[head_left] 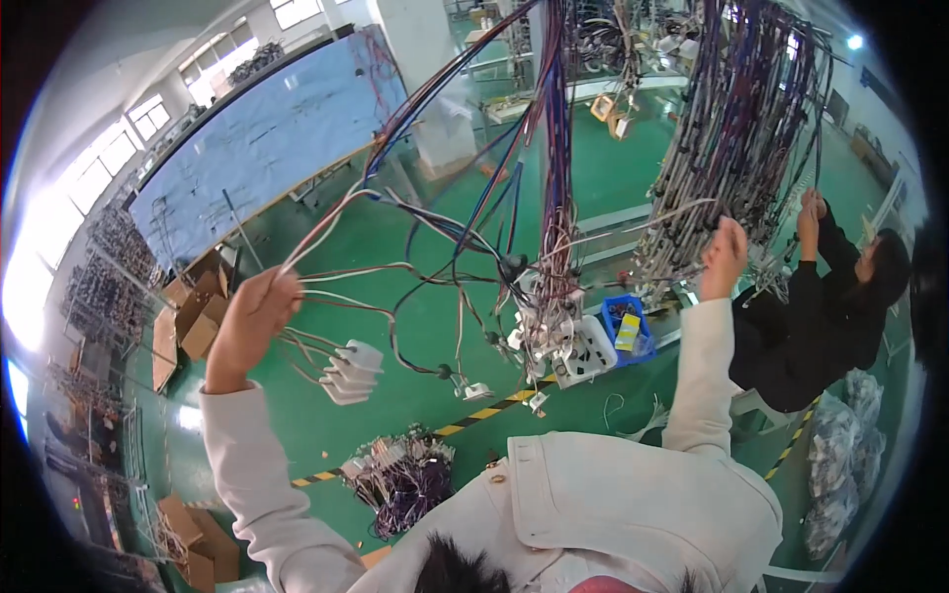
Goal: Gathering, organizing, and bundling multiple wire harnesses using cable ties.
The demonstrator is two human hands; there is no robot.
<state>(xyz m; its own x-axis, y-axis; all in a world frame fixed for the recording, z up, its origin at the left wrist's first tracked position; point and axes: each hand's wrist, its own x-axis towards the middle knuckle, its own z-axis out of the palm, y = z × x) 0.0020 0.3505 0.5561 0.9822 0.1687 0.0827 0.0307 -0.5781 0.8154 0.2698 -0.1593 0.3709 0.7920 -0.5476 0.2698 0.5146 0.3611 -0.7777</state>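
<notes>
My left hand [259,316] is closed around several thin red and white wires [321,227] of a hanging wire harness. Below it dangle white plastic connectors [353,376] on short leads. The harness's main bundle [557,119], in blue, red and black, drops down the middle to a cluster of small connectors [549,321]. Off to the right, my right hand [725,259] is raised with its fingers pinched together. A pale wire [643,222] stretches from the bundle to these fingertips; the exact grip is hard to make out.
A thick row of harnesses [732,128] hangs at the right, where a co-worker [835,306] in black sits reaching up. A blue bin [630,331] stands beside a white tray [590,354]. Bundled harnesses [403,479] lie below. Cardboard boxes [203,306] and a blue board [277,138] are left.
</notes>
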